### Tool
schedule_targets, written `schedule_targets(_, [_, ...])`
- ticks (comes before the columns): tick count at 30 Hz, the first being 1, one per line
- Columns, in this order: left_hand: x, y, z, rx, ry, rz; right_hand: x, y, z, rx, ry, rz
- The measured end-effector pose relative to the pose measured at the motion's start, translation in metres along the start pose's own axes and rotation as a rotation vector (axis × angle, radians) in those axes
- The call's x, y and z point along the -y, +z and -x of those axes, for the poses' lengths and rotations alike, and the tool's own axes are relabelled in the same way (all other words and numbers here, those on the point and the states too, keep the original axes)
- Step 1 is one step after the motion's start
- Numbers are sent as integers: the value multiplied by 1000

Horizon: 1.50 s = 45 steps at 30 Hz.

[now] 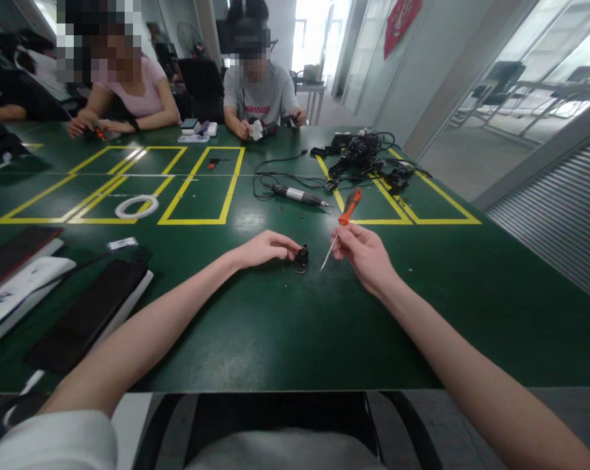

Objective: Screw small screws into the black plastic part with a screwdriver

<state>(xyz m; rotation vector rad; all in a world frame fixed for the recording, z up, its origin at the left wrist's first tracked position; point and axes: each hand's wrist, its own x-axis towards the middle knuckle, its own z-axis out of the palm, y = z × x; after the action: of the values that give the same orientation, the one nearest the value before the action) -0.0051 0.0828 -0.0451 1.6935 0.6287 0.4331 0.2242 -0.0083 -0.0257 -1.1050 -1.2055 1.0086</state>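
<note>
My right hand (366, 253) holds a screwdriver (352, 203) by the lower end of its orange and dark grey handle. The handle points up and away, while the thin shaft slants down to the left, its tip apart from the small part beside it. That part is a small black round piece (301, 260) with a short stub on top, on the green table. My left hand (270, 250) has its fingertips on the left side of this piece, and some of its fingers are hidden behind the others.
Beyond my hands lies a pen-shaped electric tool (299, 194) with a cord. A tangle of black cables (361, 156) is at the back right. Phones and power banks (92, 313) lie at the left, a white cable coil (137, 207) farther back. Two people sit across the table (256, 326).
</note>
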Motion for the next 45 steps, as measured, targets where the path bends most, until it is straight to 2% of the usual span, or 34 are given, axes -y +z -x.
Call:
schedule_targets(2, [0, 2, -1, 2, 9, -18, 2, 8, 8, -83, -220, 100])
schedule_targets(4, [1, 4, -1, 0, 21, -22, 5, 14, 17, -66, -385, 231])
schedule_targets(6, [0, 5, -1, -2, 26, -24, 8, 19, 24, -12, -470, 306])
schedule_targets(9, [-2, 6, -1, 0, 29, -33, 11, 22, 31, 19, -515, 337])
schedule_targets(13, [-4, 7, 0, -8, 23, -77, 10, 24, 32, 8, -517, 319])
schedule_targets(19, [-3, 10, 0, -17, 26, -143, 4, 25, 25, 65, -480, 345])
schedule_targets(27, [0, 7, -1, -3, 65, -86, 1, 29, 19, 42, -376, 223])
schedule_targets(37, [3, 6, -2, 1, 75, -70, 3, 29, 21, -21, -462, 281])
schedule_targets(42, [2, 7, -2, 7, 61, -99, 3, 30, 23, 17, -317, 143])
schedule_targets(45, [1, 7, -2, 0, 57, -107, -1, 31, 23, 69, -280, -6])
